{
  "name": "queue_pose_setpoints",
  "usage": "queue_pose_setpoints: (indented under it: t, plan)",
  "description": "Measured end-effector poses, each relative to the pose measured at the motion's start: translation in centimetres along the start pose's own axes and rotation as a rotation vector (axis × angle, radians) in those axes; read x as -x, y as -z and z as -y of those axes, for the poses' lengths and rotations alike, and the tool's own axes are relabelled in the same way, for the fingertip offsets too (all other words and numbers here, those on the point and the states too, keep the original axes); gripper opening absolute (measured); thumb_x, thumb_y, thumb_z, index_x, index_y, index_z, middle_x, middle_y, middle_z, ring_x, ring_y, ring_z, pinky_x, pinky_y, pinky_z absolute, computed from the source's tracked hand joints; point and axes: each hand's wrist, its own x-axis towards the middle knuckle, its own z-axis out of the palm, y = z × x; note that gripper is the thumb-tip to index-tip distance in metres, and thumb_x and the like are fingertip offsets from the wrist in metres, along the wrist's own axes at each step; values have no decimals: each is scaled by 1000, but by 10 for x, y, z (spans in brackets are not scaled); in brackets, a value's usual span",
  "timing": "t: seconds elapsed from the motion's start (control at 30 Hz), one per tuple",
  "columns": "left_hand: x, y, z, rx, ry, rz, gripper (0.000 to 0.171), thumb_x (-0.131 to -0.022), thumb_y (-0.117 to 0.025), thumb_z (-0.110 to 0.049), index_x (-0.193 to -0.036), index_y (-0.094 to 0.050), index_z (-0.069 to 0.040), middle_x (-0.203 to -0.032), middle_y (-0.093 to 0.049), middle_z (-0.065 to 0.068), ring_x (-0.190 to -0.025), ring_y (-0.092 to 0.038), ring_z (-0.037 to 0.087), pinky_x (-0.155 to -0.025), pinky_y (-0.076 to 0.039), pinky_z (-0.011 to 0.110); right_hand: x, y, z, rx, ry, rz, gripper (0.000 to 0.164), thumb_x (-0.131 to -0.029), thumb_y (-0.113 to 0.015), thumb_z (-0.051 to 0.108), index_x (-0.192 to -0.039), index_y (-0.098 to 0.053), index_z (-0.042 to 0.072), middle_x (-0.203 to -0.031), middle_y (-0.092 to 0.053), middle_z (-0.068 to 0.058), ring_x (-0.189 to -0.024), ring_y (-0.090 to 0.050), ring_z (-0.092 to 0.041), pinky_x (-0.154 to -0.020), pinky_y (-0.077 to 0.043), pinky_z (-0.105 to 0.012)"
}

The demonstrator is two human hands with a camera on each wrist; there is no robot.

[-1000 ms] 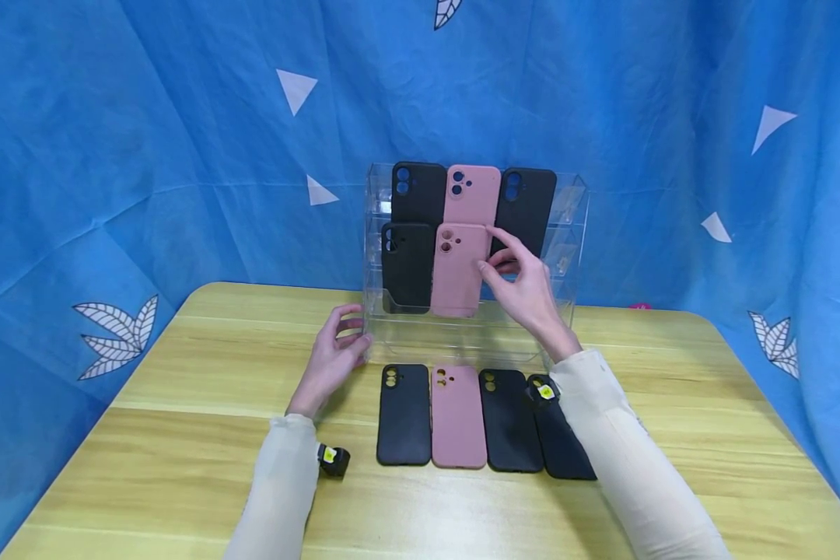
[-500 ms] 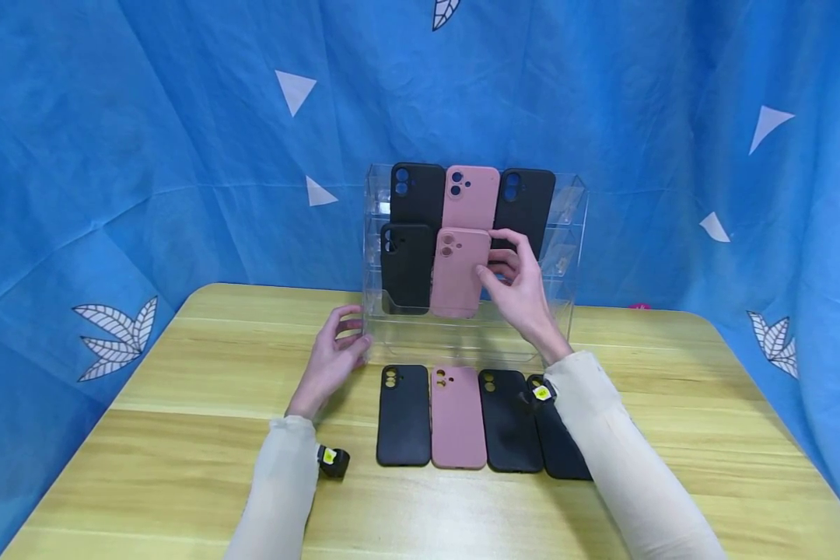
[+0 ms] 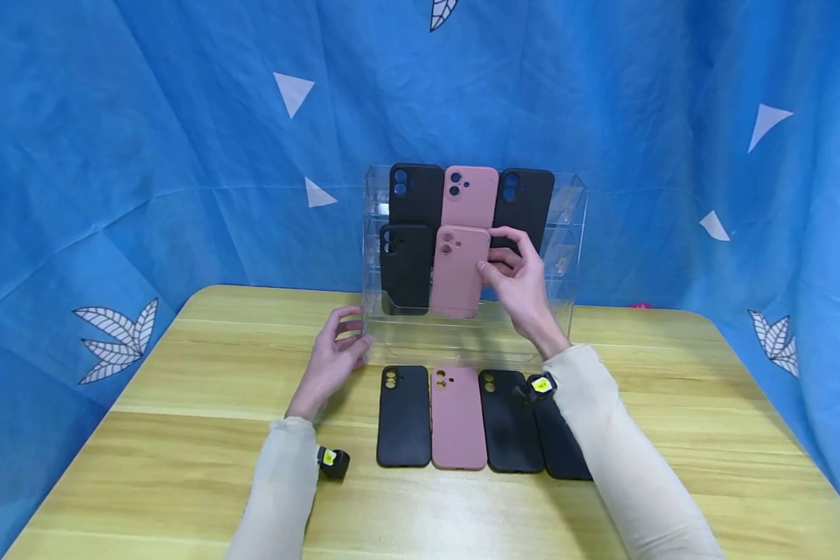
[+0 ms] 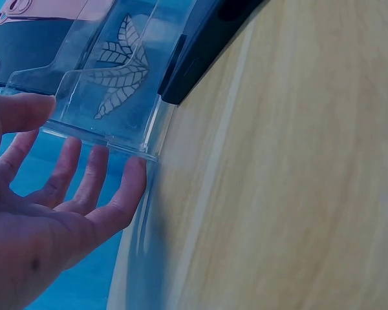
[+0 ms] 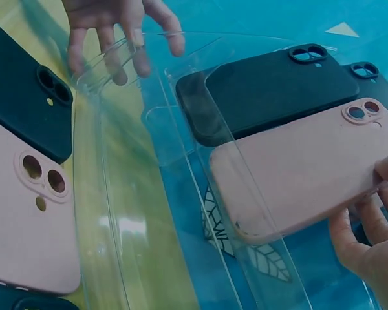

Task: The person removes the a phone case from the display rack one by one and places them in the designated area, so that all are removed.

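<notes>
A pink phone case (image 3: 460, 274) stands upright in the lower occupied row of a clear acrylic display rack (image 3: 427, 339). My right hand (image 3: 521, 284) pinches its right edge, thumb on the face and index finger near the top corner; the right wrist view shows the case's lower end behind the clear front lip. Left of it stands a black phone case (image 3: 406, 268). At the rack's left side, my left hand (image 3: 332, 354) rests its spread, loosely bent fingertips against the clear panel. In the left wrist view the thumb (image 4: 29, 111) lies near the front edge.
Behind, the upper row holds a black case (image 3: 417, 194), a pink case (image 3: 470, 194) and another black case (image 3: 525, 204). On the wooden table (image 3: 203, 373) before the rack lie several cases, including a pink one (image 3: 458, 420); my right sleeve partly covers the rightmost. A blue curtain (image 3: 182, 155) hangs behind.
The pink case dipped slightly, then rose a little, still in my right hand's pinch. My right forearm has shifted slightly left. My left hand stays at the rack's side.
</notes>
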Motion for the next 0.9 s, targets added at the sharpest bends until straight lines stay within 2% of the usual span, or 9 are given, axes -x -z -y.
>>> queue_pose_setpoints:
  t: [0.73,0.9]
  plan:
    - [1,0,1,-7,4,-8,49,-101,-60,-9,-146,-45,-22,-145,-50,15,-131,-57,36,-88,-60,42,-3,3,11,-146,19,-72,49,-94,-63,-10,-134,-55,16,-96,-67,-3,-79,-72,-14,-66,-61,-26]
    - [0,0,1,-10,3,-8,49,-101,-60,-9,-145,-45,-22,-144,-51,15,-131,-57,36,-89,-60,43,-3,6,14,-190,8,-60,49,-95,-61,-10,-136,-53,16,-96,-66,-4,-80,-72,-13,-67,-63,-27]
